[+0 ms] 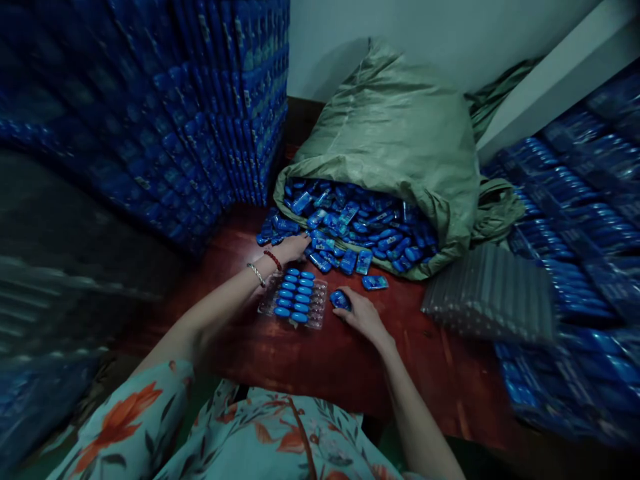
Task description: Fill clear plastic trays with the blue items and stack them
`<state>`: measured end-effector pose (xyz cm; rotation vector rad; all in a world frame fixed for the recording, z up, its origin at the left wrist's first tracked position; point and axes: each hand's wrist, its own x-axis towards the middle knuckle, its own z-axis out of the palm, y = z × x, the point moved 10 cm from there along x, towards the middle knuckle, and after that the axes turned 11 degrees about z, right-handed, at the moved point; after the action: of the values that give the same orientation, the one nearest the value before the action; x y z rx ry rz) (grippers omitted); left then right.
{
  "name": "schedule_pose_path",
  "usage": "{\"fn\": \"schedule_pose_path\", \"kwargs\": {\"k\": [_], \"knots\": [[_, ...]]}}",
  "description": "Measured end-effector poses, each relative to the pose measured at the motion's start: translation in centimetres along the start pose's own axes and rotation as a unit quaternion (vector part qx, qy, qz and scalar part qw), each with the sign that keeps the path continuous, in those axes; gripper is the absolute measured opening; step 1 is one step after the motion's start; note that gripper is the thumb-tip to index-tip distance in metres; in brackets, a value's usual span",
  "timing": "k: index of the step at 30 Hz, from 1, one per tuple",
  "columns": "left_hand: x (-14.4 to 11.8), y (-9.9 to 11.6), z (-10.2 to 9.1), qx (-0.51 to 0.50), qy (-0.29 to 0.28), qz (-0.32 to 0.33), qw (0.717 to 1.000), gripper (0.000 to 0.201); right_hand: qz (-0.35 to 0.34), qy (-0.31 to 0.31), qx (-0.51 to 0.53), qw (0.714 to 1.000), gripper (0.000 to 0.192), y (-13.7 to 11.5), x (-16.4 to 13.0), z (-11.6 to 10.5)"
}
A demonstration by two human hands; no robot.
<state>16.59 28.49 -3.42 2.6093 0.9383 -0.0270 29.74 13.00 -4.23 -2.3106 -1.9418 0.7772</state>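
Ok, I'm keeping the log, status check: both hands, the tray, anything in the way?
Right hand gripping blue packet beside clear tray. Left hand at loose packets, grip unclear. Tray part filled with blue pieces. Left wrist overlaps tray's far-left corner.

My left hand (291,249) ends among the loose packets (350,215), and its tips are hidden, so perhaps it pinches one; I cannot tell. My right hand (364,315) covers one side of the blue packet (341,300) which I hold. The print on all of these is too small for reading. The deep inside of the green sack (395,127) is hidden by its own cloth. My left wrist covers a corner of the clear tray (318,305). The tall blue stacks (200,100) are blurred and cut by the top and left edges; the lower blue stacks (565,220), by the right edge.
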Motion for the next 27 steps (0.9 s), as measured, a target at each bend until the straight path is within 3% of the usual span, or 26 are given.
{"fn": "schedule_pose_path", "kwargs": {"k": [3,6,9,12,16,22,27], "knots": [[0.0,-0.7,0.4,-0.019,-0.012,0.018,1.0,0.052,0.059,0.047,0.106,0.991,0.041,1.8,-1.0,0.3],[-1.5,-1.1,0.1,-0.037,0.011,0.04,0.998,0.05,0.099,0.093,0.196,0.971,0.041,3.4,-1.5,0.3],[-4.4,-2.3,-1.3,-0.092,0.109,0.015,0.99,0.044,0.081,0.111,0.229,0.964,0.041,3.6,-1.3,-0.1],[-8.9,-4.4,-2.5,-0.157,0.23,-0.055,0.959,0.038,0.048,0.125,0.195,0.972,0.044,3.2,-1.3,-1.1],[-14.8,-5.7,-2.2,-0.162,0.306,-0.101,0.933,0.03,0.016,0.106,0.148,0.983,0.04,2.5,-2.0,-2.4],[-20.8,-8.4,0.9,-0.202,0.317,-0.201,0.905,0.032,-0.002,0.057,0.181,0.982,0.021,1.7,-2.9,-3.6],[-21.4,-7.1,0.6,-0.237,0.299,-0.144,0.913,0.043,0.004,0.109,0.207,0.972,0.027,1.0,-1.9,-5.0]]}}
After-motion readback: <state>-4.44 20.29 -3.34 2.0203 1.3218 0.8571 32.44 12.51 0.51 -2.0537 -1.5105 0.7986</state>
